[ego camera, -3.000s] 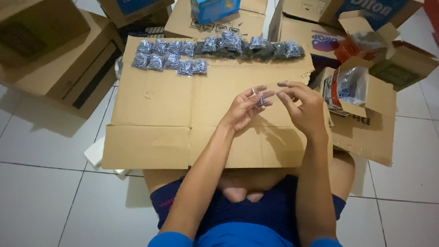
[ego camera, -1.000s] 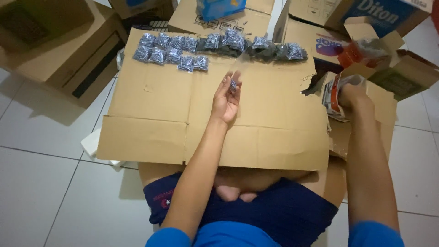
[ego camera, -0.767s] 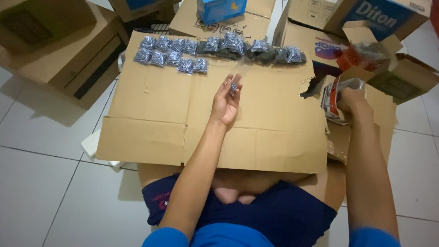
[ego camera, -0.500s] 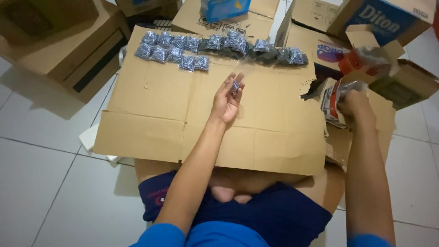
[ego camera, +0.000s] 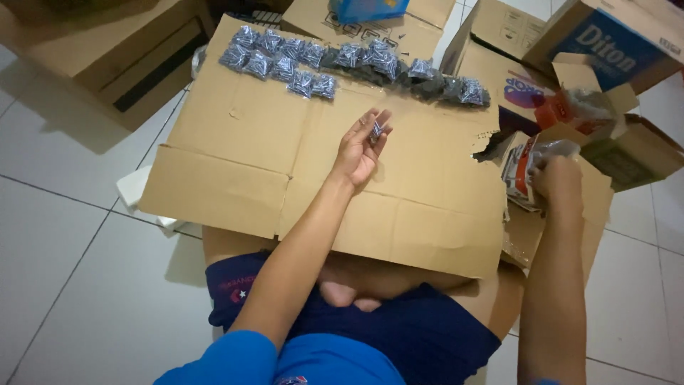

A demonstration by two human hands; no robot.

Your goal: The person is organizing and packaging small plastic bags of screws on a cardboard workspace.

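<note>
**Screws in one hand, the other in the box**

A flattened cardboard sheet [ego camera: 235,164] lies across the person's lap over a white tiled floor [ego camera: 64,278], with cartons [ego camera: 107,50] crowding the far side. Along the sheet's far edge sit two rows of small filled bags [ego camera: 285,57], the line running on to the right.

The left hand [ego camera: 362,151] is raised palm-up over the middle of the sheet, fingers half curled, pinching a few screws [ego camera: 375,130] at the fingertips. The right hand [ego camera: 558,180] is down in the small open box [ego camera: 524,167] at the right edge, against a clear plastic liner; whether it grips anything I cannot tell.

To do this well, I judge the left palm should stay level and cupped so no screw rolls off, and the right should lift out only a small pinch, clear of the liner.
</note>
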